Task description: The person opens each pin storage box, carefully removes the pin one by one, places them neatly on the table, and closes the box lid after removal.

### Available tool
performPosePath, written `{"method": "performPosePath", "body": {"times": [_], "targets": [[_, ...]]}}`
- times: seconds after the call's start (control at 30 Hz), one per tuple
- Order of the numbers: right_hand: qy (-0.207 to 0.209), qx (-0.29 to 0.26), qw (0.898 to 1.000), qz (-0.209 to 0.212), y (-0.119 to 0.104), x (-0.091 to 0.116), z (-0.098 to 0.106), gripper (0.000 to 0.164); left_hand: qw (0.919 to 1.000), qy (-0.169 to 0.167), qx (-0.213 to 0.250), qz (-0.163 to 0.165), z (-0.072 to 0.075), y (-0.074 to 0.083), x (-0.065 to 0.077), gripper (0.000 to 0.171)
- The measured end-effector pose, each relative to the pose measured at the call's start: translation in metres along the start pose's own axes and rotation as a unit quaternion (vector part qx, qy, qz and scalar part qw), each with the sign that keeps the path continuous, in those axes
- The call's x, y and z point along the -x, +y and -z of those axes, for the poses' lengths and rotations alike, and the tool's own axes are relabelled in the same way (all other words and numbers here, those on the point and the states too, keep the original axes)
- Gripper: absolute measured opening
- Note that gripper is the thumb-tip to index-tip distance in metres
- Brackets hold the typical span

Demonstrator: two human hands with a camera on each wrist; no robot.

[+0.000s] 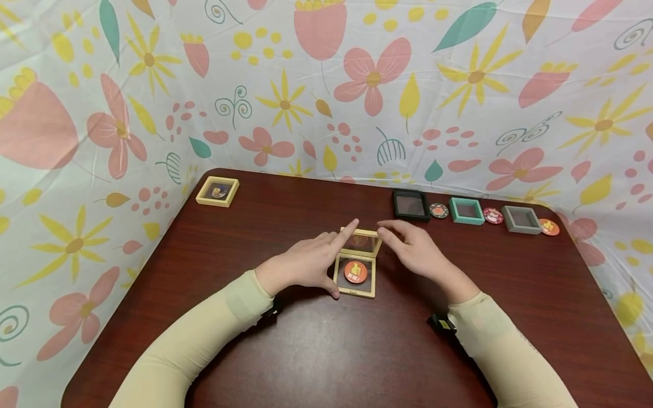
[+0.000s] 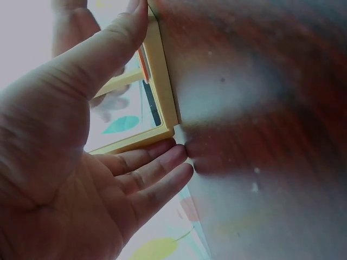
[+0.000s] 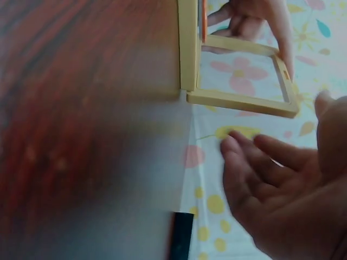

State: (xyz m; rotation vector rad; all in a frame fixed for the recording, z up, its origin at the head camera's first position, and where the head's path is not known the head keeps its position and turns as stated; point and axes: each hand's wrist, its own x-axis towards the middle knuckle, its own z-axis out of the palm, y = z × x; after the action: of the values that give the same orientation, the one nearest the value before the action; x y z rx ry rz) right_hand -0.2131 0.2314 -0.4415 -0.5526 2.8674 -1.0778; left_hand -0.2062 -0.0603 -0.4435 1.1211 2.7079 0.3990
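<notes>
Nearest are two pale sleeves (image 1: 204,323), with a dark strap (image 1: 441,323) under the right wrist. Beyond them, the left hand (image 1: 312,258) is spread wide with straight fingers along the left side of a yellow case (image 1: 357,293); its thumb is at the near left corner and its forefinger reaches up by the lid (image 1: 361,243). The right hand (image 1: 418,250) is loosely bent beside the lid's right edge, gripping nothing, with a gap in the right wrist view.

The case lies mid-table (image 1: 311,345), its clear lid tilted up at the far side. An orange disc (image 1: 355,272) sits in its base.

Farther right, toward the back edge, stand a black frame (image 1: 411,204), a dark disc (image 1: 439,211), a teal frame (image 1: 466,210), a red disc (image 1: 493,215), a grey frame (image 1: 521,219) and another orange disc (image 1: 550,226). At the far left corner is a second yellow case (image 1: 216,203) with a small item (image 1: 219,191) inside. Flowered cloth (image 1: 285,105) hangs behind.
</notes>
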Motion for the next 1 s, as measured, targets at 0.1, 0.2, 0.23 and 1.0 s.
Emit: {"method": "performPosePath", "body": {"times": [0.1,0.2,0.23,1.0], "targets": [[0.07,0.013,0.996,0.048,-0.006,0.004,0.0,0.043,1.0,-0.005,0.004,0.003,0.0,0.001,0.0,0.171],[0.128,0.031,0.985,0.114,-0.013,0.007,-0.002,0.032,1.0,-0.007,0.003,0.003,0.0,0.001,0.0,0.17],[0.141,0.036,0.98,0.137,-0.015,0.008,-0.002,0.031,1.0,-0.006,0.002,0.002,0.0,0.001,0.0,0.17],[-0.018,0.195,0.946,0.258,-0.043,0.022,-0.029,0.037,1.0,-0.002,0.003,0.003,-0.001,0.0,0.001,0.168]]}}
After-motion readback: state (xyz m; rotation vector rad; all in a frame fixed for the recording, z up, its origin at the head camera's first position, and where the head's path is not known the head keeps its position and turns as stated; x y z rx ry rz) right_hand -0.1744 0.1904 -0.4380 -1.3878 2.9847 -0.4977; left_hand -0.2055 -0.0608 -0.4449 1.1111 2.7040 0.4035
